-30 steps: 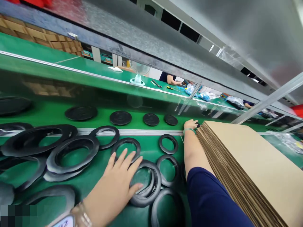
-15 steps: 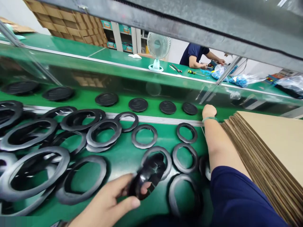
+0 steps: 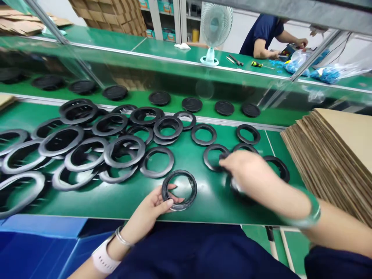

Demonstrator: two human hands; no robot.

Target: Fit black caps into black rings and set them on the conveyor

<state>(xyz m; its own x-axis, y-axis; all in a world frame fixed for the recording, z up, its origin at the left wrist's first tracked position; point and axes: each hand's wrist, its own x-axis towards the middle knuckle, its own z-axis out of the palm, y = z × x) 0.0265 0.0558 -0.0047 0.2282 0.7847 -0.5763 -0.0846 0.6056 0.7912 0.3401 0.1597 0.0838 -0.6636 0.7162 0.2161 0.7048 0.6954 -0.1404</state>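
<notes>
My left hand (image 3: 158, 201) grips a black ring (image 3: 194, 190) by its left side, thumb in front and fingers through the opening. The ring is tilted up just above the front of the green table. Its face has a raised inner rim. My right hand (image 3: 244, 166), smeared by motion, is over the rings on the right; its fingertips are at the edge of a flat black ring (image 3: 207, 159). Whether it grasps anything is unclear. Another black ring (image 3: 248, 134) lies behind that hand, and a further one (image 3: 283, 166) is partly covered by it.
Many black rings (image 3: 124, 151) lie heaped on the left. Black discs (image 3: 192, 104) line the green belt (image 3: 136, 101) behind the table. A cardboard stack (image 3: 337, 155) stands at right. Beyond a clear panel are a fan (image 3: 216, 25) and a co-worker (image 3: 263, 37).
My right hand has come back from the belt to the rings on the table. My left hand still holds its ring, now turned more face-on. The view has shifted, showing the table's front edge.
</notes>
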